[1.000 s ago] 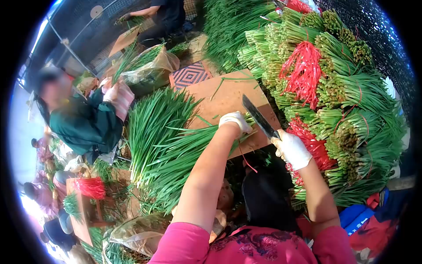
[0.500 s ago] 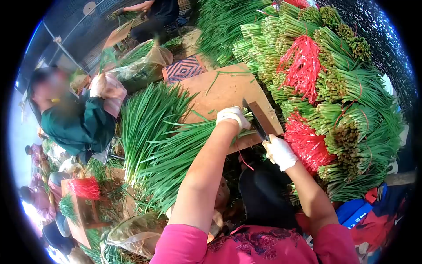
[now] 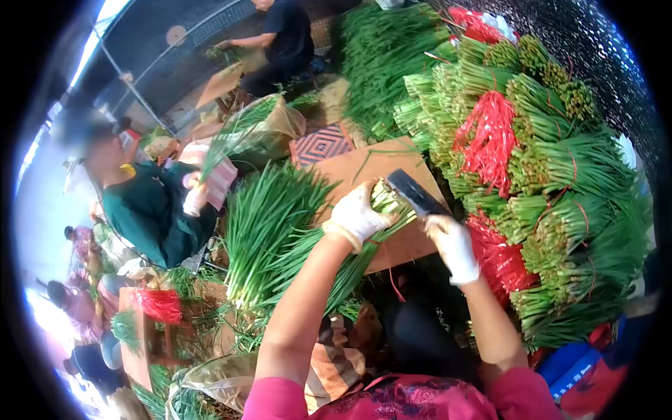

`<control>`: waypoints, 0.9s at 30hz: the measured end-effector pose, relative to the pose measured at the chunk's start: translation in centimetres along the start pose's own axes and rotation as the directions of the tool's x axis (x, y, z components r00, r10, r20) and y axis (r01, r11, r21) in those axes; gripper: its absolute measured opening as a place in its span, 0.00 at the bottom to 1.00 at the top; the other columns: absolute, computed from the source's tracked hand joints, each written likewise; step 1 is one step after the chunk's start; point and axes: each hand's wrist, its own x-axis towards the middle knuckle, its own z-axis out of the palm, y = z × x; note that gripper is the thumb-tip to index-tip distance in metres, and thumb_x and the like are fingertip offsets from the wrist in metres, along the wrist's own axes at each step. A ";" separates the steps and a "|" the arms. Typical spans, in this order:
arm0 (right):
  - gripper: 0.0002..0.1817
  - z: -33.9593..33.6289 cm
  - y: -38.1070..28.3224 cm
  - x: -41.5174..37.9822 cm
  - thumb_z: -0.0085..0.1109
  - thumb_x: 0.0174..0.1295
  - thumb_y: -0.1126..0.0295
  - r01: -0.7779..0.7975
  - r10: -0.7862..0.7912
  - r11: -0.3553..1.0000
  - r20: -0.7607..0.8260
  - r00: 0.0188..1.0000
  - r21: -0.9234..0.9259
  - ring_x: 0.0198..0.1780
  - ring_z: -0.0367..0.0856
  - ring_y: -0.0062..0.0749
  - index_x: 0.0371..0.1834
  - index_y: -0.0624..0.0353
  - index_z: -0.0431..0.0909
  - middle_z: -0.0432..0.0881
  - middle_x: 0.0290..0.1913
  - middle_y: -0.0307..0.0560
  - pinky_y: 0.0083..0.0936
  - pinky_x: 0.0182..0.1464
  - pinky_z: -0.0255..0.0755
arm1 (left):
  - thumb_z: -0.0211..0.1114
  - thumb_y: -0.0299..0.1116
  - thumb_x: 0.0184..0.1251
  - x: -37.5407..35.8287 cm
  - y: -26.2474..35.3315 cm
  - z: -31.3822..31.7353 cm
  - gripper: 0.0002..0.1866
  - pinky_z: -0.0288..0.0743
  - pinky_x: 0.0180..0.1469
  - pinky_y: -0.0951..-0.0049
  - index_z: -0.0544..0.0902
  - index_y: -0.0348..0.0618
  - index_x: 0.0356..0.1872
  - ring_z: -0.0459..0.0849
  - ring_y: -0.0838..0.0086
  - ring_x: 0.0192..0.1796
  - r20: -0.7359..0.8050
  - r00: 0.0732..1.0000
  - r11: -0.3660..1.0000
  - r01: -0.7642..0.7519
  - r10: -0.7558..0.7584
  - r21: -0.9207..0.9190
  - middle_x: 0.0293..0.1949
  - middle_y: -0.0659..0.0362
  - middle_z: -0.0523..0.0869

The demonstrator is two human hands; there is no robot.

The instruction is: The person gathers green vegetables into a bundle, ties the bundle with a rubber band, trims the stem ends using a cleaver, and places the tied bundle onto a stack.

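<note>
My left hand [image 3: 358, 215], in a white glove, is closed around a bunch of garlic chives [image 3: 393, 203] above a wooden board [image 3: 381, 162]. Their pale cut ends point up toward the blade, and the green leaves trail down to the left. A red tie [image 3: 393, 280] dangles below the bunch. My right hand [image 3: 451, 246], also gloved, grips the handle of a broad dark cleaver [image 3: 417, 193], its blade right beside the stalk ends. Left of the board lies a large heap of loose chives [image 3: 269, 224].
Tied chive bundles [image 3: 553, 168] are piled along the right, with red plastic ties [image 3: 490, 136] on them. A co-worker in a dark green top [image 3: 150, 210] sits at left holding chives. Another person [image 3: 283, 45] works at the back. A patterned mat [image 3: 322, 145] adjoins the board.
The bunch has been tilted so its cut ends now face upward, and my left hand has shifted slightly. The cleaver has turned from edge-on to showing its broad side. The whole view has shifted.
</note>
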 end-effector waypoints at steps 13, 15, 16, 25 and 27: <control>0.61 7.2 -18.7 -5.9 0.75 0.38 0.76 0.210 -0.382 0.606 0.049 0.923 0.768 0.69 0.64 0.42 0.75 0.63 0.42 0.62 0.69 0.56 0.31 0.69 0.57 | 0.83 0.33 0.35 -12.6 11.5 -15.8 0.57 0.67 0.65 0.61 0.57 0.35 0.70 0.74 0.61 0.61 -0.456 0.875 0.334 -0.483 0.163 -0.809 0.61 0.51 0.73; 0.57 6.8 -20.0 -5.9 0.72 0.41 0.80 0.260 -0.364 0.490 -0.076 0.928 0.832 0.67 0.64 0.32 0.75 0.61 0.45 0.64 0.68 0.50 0.28 0.68 0.58 | 0.84 0.35 0.34 -13.5 14.1 -16.6 0.65 0.65 0.66 0.59 0.47 0.40 0.74 0.71 0.59 0.64 -0.502 0.823 0.343 -0.567 0.265 -0.749 0.65 0.50 0.68; 0.54 6.3 -20.8 -5.8 0.71 0.43 0.82 0.321 -0.360 0.459 -0.158 0.920 0.828 0.65 0.65 0.26 0.74 0.61 0.47 0.65 0.67 0.46 0.26 0.67 0.60 | 0.85 0.35 0.33 -13.9 15.0 -16.6 0.70 0.63 0.67 0.58 0.40 0.44 0.75 0.67 0.58 0.67 -0.474 0.839 0.321 -0.542 0.268 -0.777 0.68 0.49 0.63; 0.41 -8.5 -25.1 -3.8 0.71 0.45 0.84 0.438 -0.227 0.229 -0.390 0.892 0.869 0.52 0.79 0.31 0.65 0.60 0.60 0.78 0.52 0.45 0.26 0.50 0.78 | 0.66 0.32 0.55 -13.6 -4.2 -1.9 0.12 0.79 0.41 0.65 0.85 0.43 0.41 0.86 0.57 0.38 -0.196 0.980 0.970 -0.068 0.022 -0.233 0.34 0.47 0.86; 0.35 -13.4 -25.4 -3.5 0.66 0.51 0.81 0.664 -0.388 0.274 -0.552 0.738 0.696 0.47 0.81 0.35 0.63 0.62 0.62 0.78 0.50 0.52 0.33 0.47 0.80 | 0.62 0.29 0.63 -13.9 -7.2 0.8 0.10 0.79 0.39 0.70 0.85 0.42 0.43 0.87 0.67 0.36 -0.067 0.993 0.991 0.092 -0.098 -0.100 0.33 0.52 0.87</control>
